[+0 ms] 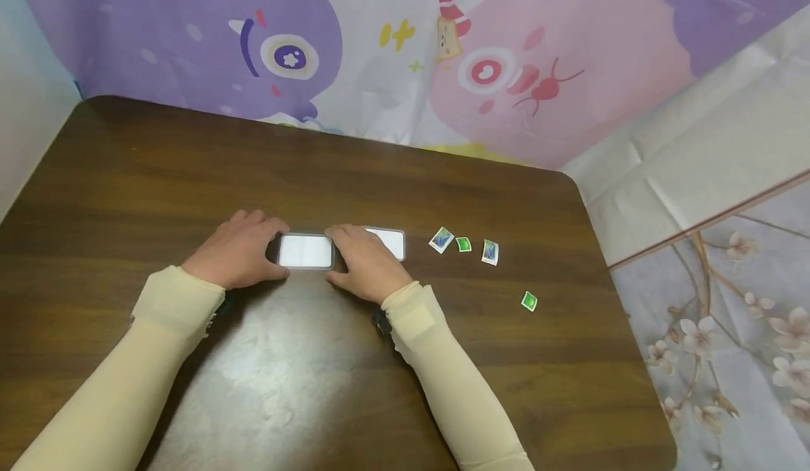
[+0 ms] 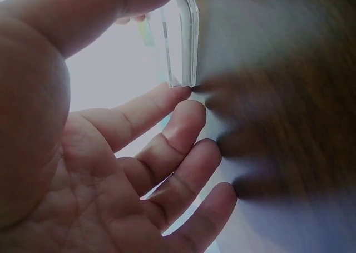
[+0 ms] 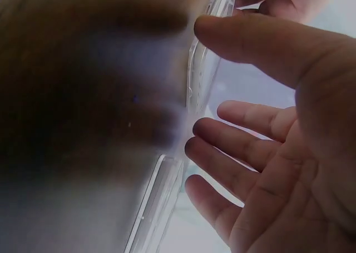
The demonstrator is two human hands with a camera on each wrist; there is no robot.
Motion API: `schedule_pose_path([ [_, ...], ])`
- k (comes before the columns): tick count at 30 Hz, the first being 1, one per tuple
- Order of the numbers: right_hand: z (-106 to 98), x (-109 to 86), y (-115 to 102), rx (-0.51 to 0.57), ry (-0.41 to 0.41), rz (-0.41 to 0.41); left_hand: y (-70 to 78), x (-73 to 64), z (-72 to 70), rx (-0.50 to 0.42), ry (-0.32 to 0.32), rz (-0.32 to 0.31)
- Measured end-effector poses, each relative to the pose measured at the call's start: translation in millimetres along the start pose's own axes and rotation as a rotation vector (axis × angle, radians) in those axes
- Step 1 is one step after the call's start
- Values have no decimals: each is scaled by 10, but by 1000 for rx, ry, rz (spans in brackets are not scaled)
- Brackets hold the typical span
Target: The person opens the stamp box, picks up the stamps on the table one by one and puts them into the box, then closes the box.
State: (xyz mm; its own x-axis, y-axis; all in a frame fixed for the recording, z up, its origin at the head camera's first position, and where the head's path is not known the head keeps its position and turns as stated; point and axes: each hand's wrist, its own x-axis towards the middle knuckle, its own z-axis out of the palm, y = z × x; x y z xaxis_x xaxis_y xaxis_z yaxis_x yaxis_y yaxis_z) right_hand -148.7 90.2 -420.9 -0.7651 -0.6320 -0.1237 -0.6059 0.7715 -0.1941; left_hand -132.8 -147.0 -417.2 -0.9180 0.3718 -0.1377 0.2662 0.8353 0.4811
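Note:
A flat rectangular clear plastic case (image 1: 306, 252) with a white inside lies on the table between both hands. At its left end, my left hand (image 1: 237, 253) holds it with thumb and forefinger at opposite long edges; the clear rim (image 2: 190, 47) shows between them in the left wrist view, the other fingers spread below. My right hand (image 1: 367, 263) grips the right end, thumb at the near corner and fingers at the far one. Partly covered by that hand is a second similar case (image 1: 390, 244), whose edge (image 3: 153, 208) shows below the fingers in the right wrist view.
Right of the cases lie small picture pieces: two bluish ones (image 1: 441, 240) (image 1: 490, 252) and a green one (image 1: 464, 244) between them. Another green piece (image 1: 529, 301) is nearer the right edge. Behind the brown table (image 1: 304, 169) hangs a cartoon-printed cloth (image 1: 380, 91).

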Motion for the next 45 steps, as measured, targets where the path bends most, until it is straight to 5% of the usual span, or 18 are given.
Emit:
schedule_pose_path([
  [23, 28, 22, -5, -34, 30, 3, -5, 7, 4, -1, 11, -1],
  [35, -40, -1, 89, 180, 90, 49, 10, 12, -10, -12, 3, -9],
  [45, -85, -14, 154, 204, 153, 68, 6, 1, -10, -21, 12, 3],
])
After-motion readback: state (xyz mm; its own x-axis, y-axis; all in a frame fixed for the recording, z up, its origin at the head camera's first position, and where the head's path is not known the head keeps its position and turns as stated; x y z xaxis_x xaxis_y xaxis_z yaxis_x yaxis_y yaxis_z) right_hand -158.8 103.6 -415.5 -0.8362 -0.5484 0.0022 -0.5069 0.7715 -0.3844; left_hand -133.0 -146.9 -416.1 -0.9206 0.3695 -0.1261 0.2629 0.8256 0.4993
